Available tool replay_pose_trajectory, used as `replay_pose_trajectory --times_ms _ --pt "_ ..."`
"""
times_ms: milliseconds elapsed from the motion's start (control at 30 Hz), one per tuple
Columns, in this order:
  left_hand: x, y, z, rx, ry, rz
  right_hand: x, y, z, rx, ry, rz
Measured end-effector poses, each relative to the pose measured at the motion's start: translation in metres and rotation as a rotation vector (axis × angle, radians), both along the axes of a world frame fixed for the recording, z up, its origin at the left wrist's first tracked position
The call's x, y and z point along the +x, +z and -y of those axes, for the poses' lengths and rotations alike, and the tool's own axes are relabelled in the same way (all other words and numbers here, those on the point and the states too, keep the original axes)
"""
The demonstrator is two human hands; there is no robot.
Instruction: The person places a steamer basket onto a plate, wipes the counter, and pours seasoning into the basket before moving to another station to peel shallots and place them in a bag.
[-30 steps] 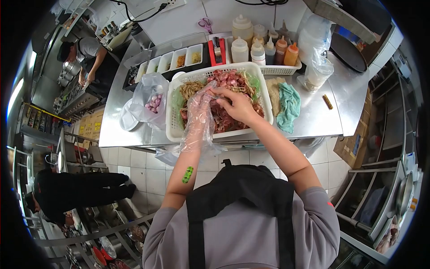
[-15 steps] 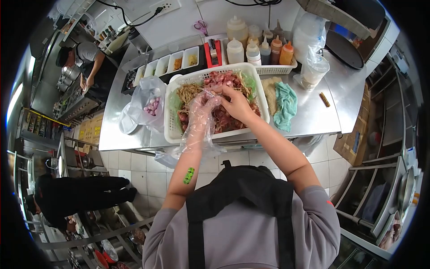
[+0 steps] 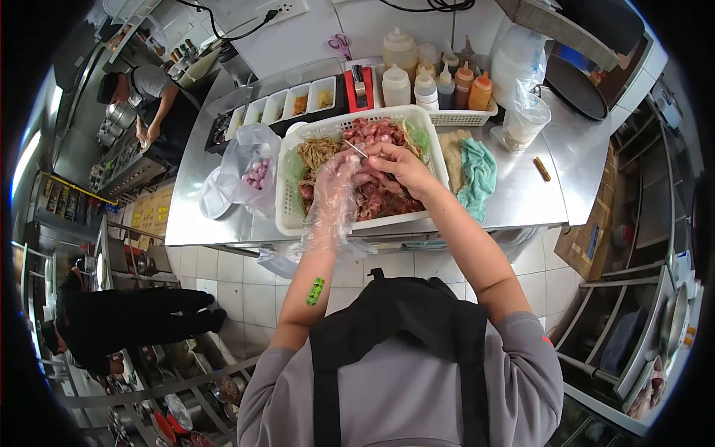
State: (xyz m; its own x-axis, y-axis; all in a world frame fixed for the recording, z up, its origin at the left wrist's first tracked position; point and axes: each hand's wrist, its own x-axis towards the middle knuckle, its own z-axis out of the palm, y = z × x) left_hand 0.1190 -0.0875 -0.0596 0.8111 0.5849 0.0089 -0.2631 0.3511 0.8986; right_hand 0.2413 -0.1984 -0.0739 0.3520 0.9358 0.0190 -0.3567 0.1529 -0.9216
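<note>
A white plastic basket (image 3: 284, 214) in front of me holds many red shallots (image 3: 372, 132) with dry stems and roots. Over it, my left hand (image 3: 339, 175), in a loose clear plastic glove, has its fingers closed on what looks like a shallot, mostly covered by the fingers. Close against it, my bare right hand (image 3: 398, 167) grips a small knife (image 3: 356, 149); only its thin metal blade shows, pointing up and left. Left of the basket, a clear plastic bag (image 3: 257, 145) holds peeled pinkish shallots (image 3: 257, 175).
Squeeze bottles (image 3: 396, 86) stand in a low basket behind. Topping containers (image 3: 300, 104) and a red-framed tool (image 3: 360, 88) sit at the back left. A teal cloth (image 3: 477, 179) and a plastic cup (image 3: 525, 123) lie right. Two co-workers (image 3: 149, 97) are at the left.
My right hand has shifted slightly right, and the knife's blade now shows clearly between my hands. My left hand stays over the basket, its fingers still closed.
</note>
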Motion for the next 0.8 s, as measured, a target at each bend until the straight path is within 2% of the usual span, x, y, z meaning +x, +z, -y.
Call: replay_pose_trajectory --times_ms 100,333,400,467,533,600,633,700,800 --pt "-0.002 0.002 -0.003 0.004 -0.034 -0.037 -0.001 0.005 0.002 -0.032 -0.05 0.012" --pt "-0.003 0.006 -0.01 -0.208 -0.092 -0.124 0.0 -0.004 -0.005 -0.018 -0.203 0.113" --pt "-0.001 0.003 -0.013 -0.251 -0.108 -0.131 0.005 -0.014 -0.009 0.026 -0.283 0.232" --pt "0.0 0.001 -0.016 -0.277 -0.156 -0.083 -0.007 0.011 0.002 0.003 -0.275 0.235" --pt "0.0 0.008 -0.01 -0.258 -0.134 -0.071 -0.012 0.019 0.007 -0.02 -0.268 0.237" --pt "0.001 0.005 -0.01 -0.238 -0.112 -0.061 -0.011 0.013 0.006 -0.026 -0.137 0.419" --pt "0.003 -0.005 -0.014 -0.226 -0.106 0.001 -0.012 0.009 0.003 -0.026 -0.136 0.418" --pt "0.004 -0.015 -0.016 -0.214 -0.1 0.062 -0.018 0.005 -0.005 0.077 -0.255 0.665" --pt "0.003 -0.018 -0.015 -0.123 -0.097 0.138 -0.019 0.011 -0.001 0.033 -0.237 0.666"
